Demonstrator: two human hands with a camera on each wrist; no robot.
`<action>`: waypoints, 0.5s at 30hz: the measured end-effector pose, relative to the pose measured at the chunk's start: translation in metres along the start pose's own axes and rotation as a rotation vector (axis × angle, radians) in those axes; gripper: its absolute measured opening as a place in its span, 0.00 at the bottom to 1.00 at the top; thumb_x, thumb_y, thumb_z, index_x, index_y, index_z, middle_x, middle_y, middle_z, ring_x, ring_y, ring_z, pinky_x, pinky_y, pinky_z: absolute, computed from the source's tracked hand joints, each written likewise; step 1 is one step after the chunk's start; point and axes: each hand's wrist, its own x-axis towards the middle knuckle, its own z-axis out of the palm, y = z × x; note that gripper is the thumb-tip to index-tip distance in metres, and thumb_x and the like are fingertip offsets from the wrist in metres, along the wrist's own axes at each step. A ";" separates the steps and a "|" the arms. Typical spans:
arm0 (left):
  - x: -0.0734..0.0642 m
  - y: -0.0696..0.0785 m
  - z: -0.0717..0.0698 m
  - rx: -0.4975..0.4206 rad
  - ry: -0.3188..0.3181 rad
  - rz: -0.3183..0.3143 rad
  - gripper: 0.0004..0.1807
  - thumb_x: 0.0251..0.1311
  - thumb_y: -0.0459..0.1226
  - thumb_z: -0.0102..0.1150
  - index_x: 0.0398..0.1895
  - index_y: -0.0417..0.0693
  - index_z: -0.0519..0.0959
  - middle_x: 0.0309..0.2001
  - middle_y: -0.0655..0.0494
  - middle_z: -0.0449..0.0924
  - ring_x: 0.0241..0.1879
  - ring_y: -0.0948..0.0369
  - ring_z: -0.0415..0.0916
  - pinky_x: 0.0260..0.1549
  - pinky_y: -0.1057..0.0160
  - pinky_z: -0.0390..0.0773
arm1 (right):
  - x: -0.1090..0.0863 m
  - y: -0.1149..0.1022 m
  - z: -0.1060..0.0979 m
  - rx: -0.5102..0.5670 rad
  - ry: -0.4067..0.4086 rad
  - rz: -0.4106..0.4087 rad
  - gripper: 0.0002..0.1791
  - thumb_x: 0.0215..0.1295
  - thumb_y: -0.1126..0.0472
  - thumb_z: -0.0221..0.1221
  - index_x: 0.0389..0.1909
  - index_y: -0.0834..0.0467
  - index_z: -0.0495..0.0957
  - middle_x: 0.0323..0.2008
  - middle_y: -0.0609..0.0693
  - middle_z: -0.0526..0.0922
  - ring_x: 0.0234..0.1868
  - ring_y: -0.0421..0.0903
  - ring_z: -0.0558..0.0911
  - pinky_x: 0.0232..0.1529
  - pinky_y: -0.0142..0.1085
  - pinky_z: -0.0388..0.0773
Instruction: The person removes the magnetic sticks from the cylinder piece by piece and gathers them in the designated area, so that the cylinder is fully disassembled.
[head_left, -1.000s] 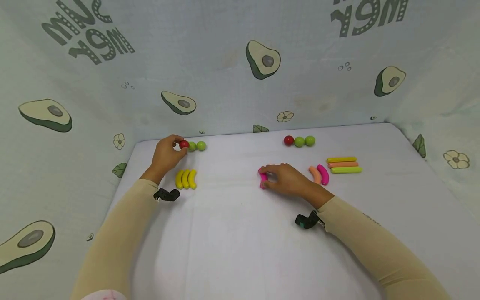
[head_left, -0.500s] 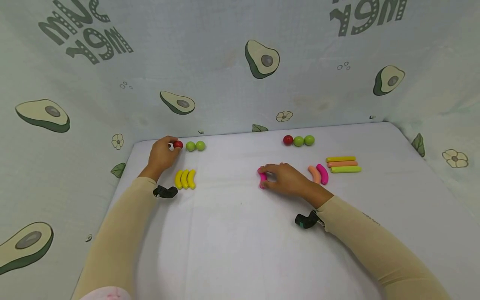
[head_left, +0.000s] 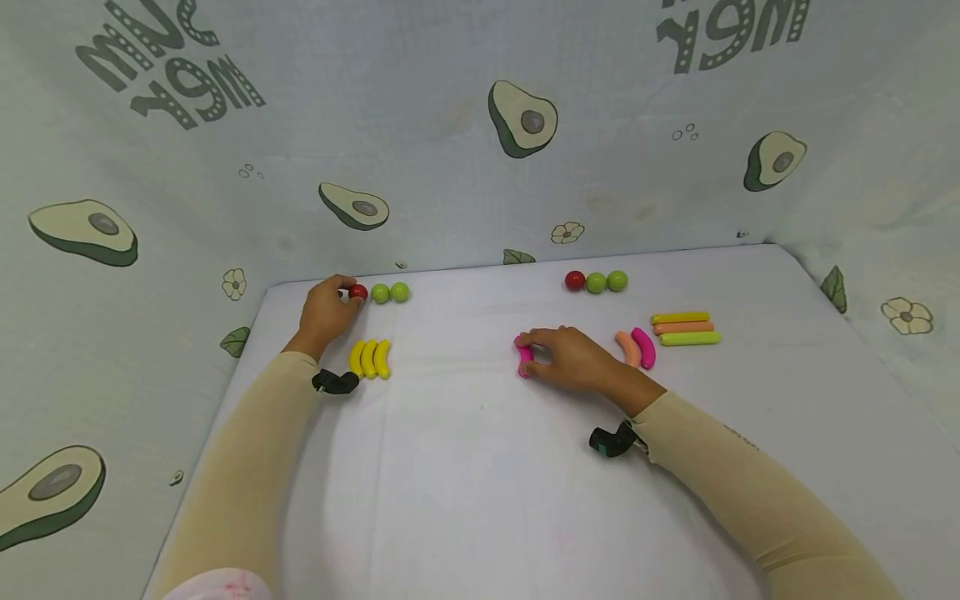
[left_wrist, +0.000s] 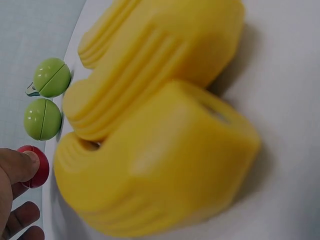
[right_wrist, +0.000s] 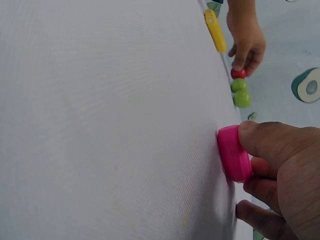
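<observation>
At the far left of the table, my left hand [head_left: 327, 310] pinches a glossy red ball [head_left: 357, 292] between thumb and fingers; a seam shows on the ball in the left wrist view. Two green balls [head_left: 390, 292] sit just right of it. Nearer me lie several yellow toy bananas [head_left: 369, 359], large and close in the left wrist view. Right of the table's middle, my right hand [head_left: 567, 358] holds a curved bright pink toy piece [right_wrist: 234, 154] by its two ends, low on the cloth. Beside that wrist rest an orange curved piece [head_left: 628, 349] and another pink one [head_left: 643, 347].
At the back right another red ball [head_left: 574, 281] stands in a row with two green balls [head_left: 607, 282]. Yellow, orange and green sticks [head_left: 684, 328] lie side by side at the right. A white cloth [head_left: 450, 467] covers the table; a printed curtain [head_left: 450, 167] rises behind.
My left hand has drawn the red ball leftward, opening a gap from the green balls, then shifted slightly back toward them. The right hand keeps its hold on the pink piece.
</observation>
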 end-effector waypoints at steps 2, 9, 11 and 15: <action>0.001 0.000 0.001 -0.002 -0.002 -0.004 0.23 0.73 0.36 0.58 0.68 0.40 0.73 0.65 0.42 0.74 0.63 0.44 0.69 0.63 0.45 0.73 | 0.000 0.001 0.000 -0.002 0.003 -0.005 0.29 0.66 0.48 0.69 0.66 0.52 0.78 0.65 0.50 0.79 0.68 0.56 0.73 0.74 0.56 0.54; 0.002 0.000 0.004 -0.021 -0.010 -0.008 0.22 0.73 0.36 0.59 0.67 0.41 0.73 0.65 0.41 0.74 0.64 0.44 0.69 0.63 0.45 0.72 | 0.001 0.001 0.001 -0.012 0.015 -0.033 0.28 0.66 0.49 0.69 0.65 0.54 0.79 0.64 0.50 0.80 0.68 0.52 0.75 0.75 0.55 0.54; 0.002 0.000 0.005 -0.021 -0.012 0.000 0.22 0.73 0.36 0.59 0.66 0.40 0.74 0.64 0.40 0.74 0.64 0.43 0.69 0.63 0.44 0.71 | 0.001 0.001 0.001 -0.011 0.016 -0.034 0.28 0.66 0.49 0.69 0.64 0.54 0.79 0.64 0.50 0.80 0.68 0.52 0.75 0.75 0.55 0.54; 0.002 0.000 0.005 -0.022 -0.014 0.017 0.21 0.72 0.36 0.60 0.65 0.39 0.74 0.65 0.39 0.74 0.65 0.43 0.69 0.64 0.44 0.71 | 0.000 0.001 0.001 -0.001 0.018 -0.029 0.28 0.66 0.49 0.69 0.64 0.54 0.79 0.64 0.51 0.80 0.68 0.52 0.75 0.75 0.56 0.53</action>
